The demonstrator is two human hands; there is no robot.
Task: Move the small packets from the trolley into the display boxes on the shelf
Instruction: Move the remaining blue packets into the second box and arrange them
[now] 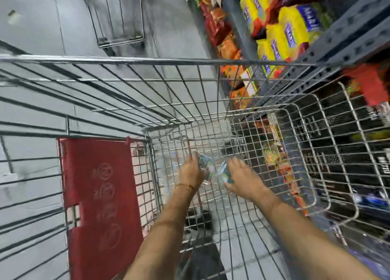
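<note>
I look down into a wire trolley (211, 115). Both my arms reach to its mesh floor. My left hand (191, 171) and my right hand (242, 177) press from either side on a small bunch of blue and white packets (213, 170) lying on the floor of the basket. The fingers of both hands curl around the packets, which are blurred. A thin bracelet sits on my left wrist. The shelf (337, 39) with goods stands to the right of the trolley; display boxes on it are not clear to see.
A red plastic child-seat flap (99, 195) hangs at the trolley's left side. Yellow and orange snack bags (285, 32) fill the shelf at top right. Another wire cart (118, 18) stands farther along the grey floor. Dark lower shelves lie behind the trolley's right wall.
</note>
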